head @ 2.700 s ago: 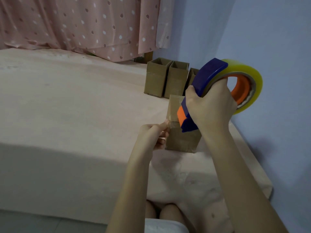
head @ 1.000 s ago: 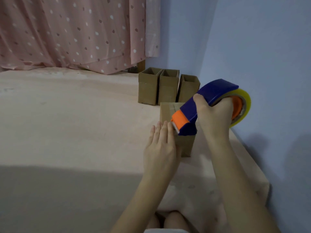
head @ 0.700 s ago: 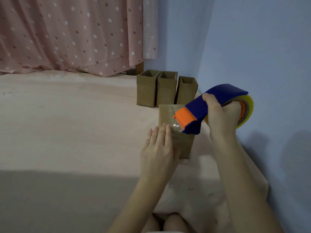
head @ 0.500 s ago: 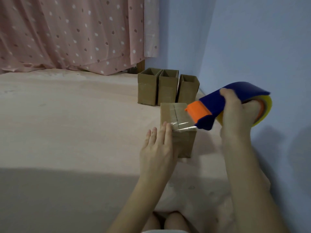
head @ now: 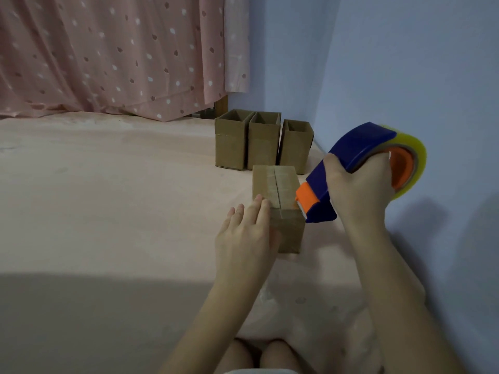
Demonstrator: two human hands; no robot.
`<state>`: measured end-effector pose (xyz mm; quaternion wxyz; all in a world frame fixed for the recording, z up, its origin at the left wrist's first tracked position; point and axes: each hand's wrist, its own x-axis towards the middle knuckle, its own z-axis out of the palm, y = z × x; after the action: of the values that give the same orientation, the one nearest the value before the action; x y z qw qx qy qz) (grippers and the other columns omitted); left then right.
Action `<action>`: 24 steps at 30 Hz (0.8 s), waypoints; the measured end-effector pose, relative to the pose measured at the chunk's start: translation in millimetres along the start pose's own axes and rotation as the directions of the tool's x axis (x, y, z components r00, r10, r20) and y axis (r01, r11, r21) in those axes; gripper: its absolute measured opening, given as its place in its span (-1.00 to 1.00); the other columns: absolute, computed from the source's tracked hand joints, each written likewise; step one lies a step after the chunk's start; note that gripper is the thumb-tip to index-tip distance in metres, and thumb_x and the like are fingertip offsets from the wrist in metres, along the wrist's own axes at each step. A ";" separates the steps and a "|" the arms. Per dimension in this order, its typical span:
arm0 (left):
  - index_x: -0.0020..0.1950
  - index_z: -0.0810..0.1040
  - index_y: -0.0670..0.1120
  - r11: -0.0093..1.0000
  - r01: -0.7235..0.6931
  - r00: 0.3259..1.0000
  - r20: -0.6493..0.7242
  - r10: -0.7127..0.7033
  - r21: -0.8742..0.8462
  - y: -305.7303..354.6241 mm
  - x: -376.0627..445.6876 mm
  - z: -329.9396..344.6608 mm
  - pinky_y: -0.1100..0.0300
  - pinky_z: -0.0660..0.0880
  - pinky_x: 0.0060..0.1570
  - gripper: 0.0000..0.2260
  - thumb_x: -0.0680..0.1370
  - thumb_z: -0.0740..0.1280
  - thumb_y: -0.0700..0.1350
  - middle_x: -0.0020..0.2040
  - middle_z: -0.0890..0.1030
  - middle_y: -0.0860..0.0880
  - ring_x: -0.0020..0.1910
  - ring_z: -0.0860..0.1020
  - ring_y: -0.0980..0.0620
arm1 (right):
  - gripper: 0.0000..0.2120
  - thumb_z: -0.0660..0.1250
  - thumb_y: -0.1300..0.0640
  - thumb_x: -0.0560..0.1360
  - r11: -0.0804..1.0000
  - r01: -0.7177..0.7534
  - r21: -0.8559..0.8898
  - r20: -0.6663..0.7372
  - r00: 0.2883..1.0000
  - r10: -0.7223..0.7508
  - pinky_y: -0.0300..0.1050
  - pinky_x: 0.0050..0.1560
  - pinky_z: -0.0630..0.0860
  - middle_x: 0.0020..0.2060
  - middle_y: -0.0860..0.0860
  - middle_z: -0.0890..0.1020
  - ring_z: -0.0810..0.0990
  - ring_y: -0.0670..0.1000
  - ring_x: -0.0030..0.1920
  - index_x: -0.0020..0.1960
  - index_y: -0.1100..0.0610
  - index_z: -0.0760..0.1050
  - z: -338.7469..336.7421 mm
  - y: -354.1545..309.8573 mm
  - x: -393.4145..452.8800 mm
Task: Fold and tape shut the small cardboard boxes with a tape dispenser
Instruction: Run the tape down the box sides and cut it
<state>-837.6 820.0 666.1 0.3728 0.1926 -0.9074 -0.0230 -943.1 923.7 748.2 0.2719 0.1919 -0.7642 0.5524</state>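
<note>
Gripping the tape dispenser (head: 359, 168), hands flank the box's (head: 280, 190) near edge.

pink bed (head: 108, 206), closed cardboard box (head: 280, 201), three open boxes (head: 263, 143)

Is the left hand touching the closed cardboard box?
Touching. The head view shows the left hand lying flat against the near left side of the closed box.

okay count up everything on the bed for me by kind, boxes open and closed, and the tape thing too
Open cardboard boxes: 3
Closed cardboard box: 1, with the left hand flat against it
Tape dispenser: 1, gripped by the right hand
Total: 5
</note>
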 end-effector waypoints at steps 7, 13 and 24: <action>-0.02 0.61 -0.19 0.999 -0.019 1.000 -0.014 0.019 -0.026 11.1 5.4 -4.3 0.01 0.53 -0.01 -0.70 0.34 0.33 -0.06 0.01 0.63 -0.14 0.03 0.59 -0.22 | -0.60 0.38 0.06 0.47 0.993 0.050 -0.105 0.060 0.997 -0.044 -0.41 -0.29 0.30 -0.10 -0.08 0.46 0.44 -0.10 -0.14 0.22 0.16 0.35 1.4 -5.1 0.2; 0.28 0.50 -0.29 0.970 -0.244 0.969 0.046 0.244 -0.002 23.2 5.7 5.2 -0.12 0.46 0.24 -0.53 0.44 0.28 -0.07 0.22 0.58 -0.22 0.27 0.51 -0.19 | -0.58 0.38 0.05 0.48 0.993 0.045 -0.109 0.056 0.998 -0.039 -0.41 -0.29 0.29 -0.08 -0.09 0.45 0.43 -0.11 -0.13 0.25 0.16 0.35 1.6 -2.3 1.5; 0.03 0.63 -0.14 0.979 -0.185 0.982 0.031 0.188 -0.085 25.1 13.3 1.1 0.09 0.56 0.02 -0.65 0.27 0.49 -0.12 0.00 0.68 -0.08 0.06 0.64 -0.09 | -0.58 0.39 0.03 0.47 0.999 0.021 -0.050 0.049 0.999 -0.019 -0.29 -0.20 0.44 -0.06 -0.06 0.50 0.48 -0.09 -0.10 0.24 0.14 0.35 -0.1 -0.2 2.3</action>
<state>-855.3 838.2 678.9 0.3632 0.0907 -0.9268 -0.0289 -944.7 923.7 749.8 0.2634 0.2062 -0.7824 0.5254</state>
